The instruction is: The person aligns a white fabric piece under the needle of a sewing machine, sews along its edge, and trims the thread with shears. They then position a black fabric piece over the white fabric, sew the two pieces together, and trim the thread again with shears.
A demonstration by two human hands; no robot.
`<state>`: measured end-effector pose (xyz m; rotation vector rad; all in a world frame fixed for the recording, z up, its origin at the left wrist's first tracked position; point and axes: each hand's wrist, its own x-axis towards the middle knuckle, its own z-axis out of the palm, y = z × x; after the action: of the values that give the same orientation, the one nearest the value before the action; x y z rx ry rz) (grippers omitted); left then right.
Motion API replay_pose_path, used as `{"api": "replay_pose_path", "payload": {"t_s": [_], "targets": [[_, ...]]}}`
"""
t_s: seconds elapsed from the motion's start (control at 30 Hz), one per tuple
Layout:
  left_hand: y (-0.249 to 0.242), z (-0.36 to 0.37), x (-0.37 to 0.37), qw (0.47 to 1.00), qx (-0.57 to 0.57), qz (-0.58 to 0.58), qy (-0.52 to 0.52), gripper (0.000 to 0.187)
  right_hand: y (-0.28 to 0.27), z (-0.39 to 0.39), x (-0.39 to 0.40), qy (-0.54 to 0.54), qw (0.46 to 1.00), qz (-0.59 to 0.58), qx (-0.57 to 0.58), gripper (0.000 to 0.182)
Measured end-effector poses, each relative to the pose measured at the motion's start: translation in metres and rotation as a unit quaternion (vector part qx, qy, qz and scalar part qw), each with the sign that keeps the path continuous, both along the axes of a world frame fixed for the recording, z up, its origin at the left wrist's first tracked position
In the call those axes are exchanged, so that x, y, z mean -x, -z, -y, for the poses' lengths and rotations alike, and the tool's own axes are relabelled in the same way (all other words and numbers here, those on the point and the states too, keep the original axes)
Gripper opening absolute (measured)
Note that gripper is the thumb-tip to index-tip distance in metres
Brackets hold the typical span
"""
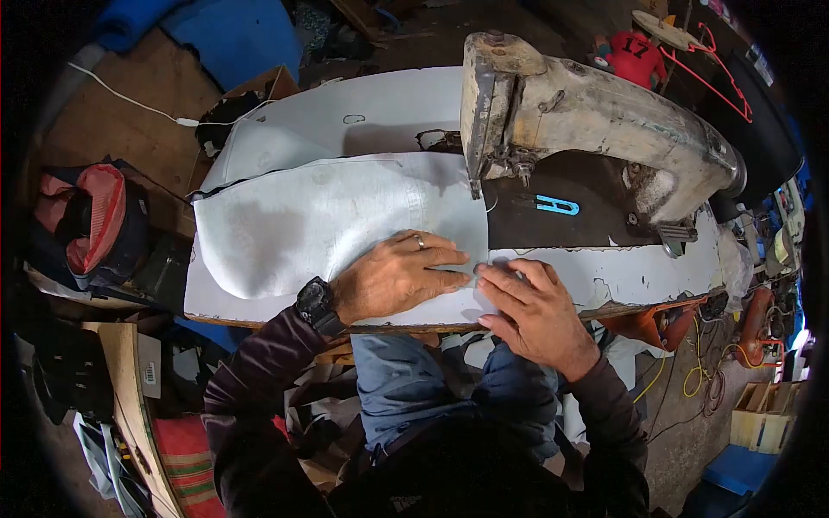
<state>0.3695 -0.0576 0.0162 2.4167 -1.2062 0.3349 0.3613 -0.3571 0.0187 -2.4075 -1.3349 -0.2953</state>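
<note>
A pale grey-white sheet of material (294, 216) lies on the sewing machine's white table, its right end beside the needle area. My left hand (401, 276), with a ring and a black wristwatch (319, 306), rests on the sheet with fingers stretched out flat. Close to its fingertips, my right hand (540, 315) touches the sheet's lower right corner. The thumb of that hand stands apart from its fingers. Above both hands is the worn sewing machine (604, 112), its needle bar (523, 173) to the right of the sheet. Blue thread snips (553, 205) lie on the dark machine bed.
The white tabletop (630, 281) has a chipped front edge. A dark bag with red lining (91, 216) sits at the left. A white cable (129, 99) crosses the upper left. On the right floor are yellow cords (695, 380) and a wooden crate (764, 419).
</note>
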Motion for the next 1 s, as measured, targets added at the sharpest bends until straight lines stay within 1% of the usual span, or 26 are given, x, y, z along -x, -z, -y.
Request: {"api": "replay_pose_path", "payload": {"t_s": [0.3,0.5,0.6,0.7,0.8,0.9,1.0], "targets": [[0.003,-0.003,-0.023,1.0,0.007,-0.007,-0.011,0.031,-0.001,-0.006,-0.021,0.014,1.0,-0.001,0.001,0.052],[0.0,-0.007,-0.038,0.999,-0.018,0.013,-0.023,0.033,-0.001,-0.012,-0.036,0.031,0.999,-0.02,-0.006,0.053],[-0.003,-0.006,-0.043,0.999,-0.031,0.014,-0.036,0.033,0.005,-0.016,-0.041,0.045,0.999,0.005,-0.002,0.053],[0.001,-0.008,-0.052,0.998,-0.038,0.044,-0.033,0.027,0.007,-0.017,-0.044,0.056,0.998,0.012,-0.012,0.051],[0.005,-0.008,-0.061,0.998,-0.013,0.023,-0.051,0.025,0.006,-0.012,-0.042,0.068,0.997,0.008,-0.025,0.047],[0.006,-0.009,-0.068,0.998,-0.01,0.021,-0.063,0.028,0.001,0.021,-0.041,0.122,0.988,0.071,-0.059,0.043],[0.005,-0.012,-0.075,0.998,-0.025,0.02,-0.059,0.029,0.0,0.085,-0.048,0.271,0.952,0.112,-0.083,0.037]]}}
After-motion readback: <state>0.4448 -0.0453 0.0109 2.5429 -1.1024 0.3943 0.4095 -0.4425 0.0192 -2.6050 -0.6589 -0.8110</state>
